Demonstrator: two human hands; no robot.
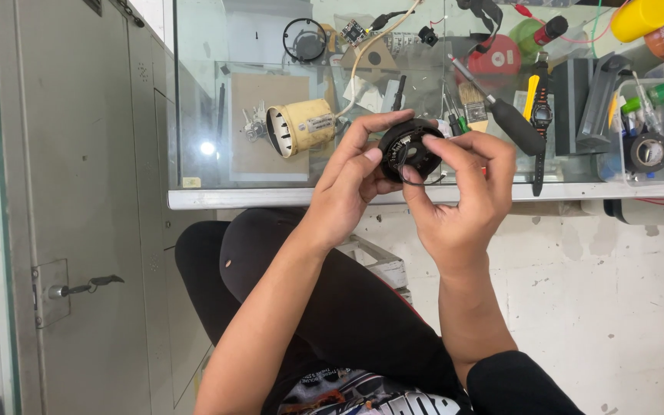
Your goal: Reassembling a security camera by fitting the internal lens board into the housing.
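Observation:
Both my hands hold a small round black part (pixel 411 146) just above the front edge of a glass-topped table (pixel 270 197). My left hand (pixel 351 180) grips its left side, fingers curled over the top rim. My right hand (pixel 463 192) pinches its right side, the thumb pressing on the part's face. A thin dark ring or wire loop hangs at the part's lower edge. My legs in black trousers are below the hands.
On the glass lie a cream cylindrical motor housing (pixel 301 127), a black ring (pixel 304 40), a black-handled screwdriver (pixel 501 107), a brush, a wristwatch (pixel 541 123), a tape roll (pixel 649 151) and a yellow cap (pixel 639 19). A grey metal cabinet with a key (pixel 78 288) stands left.

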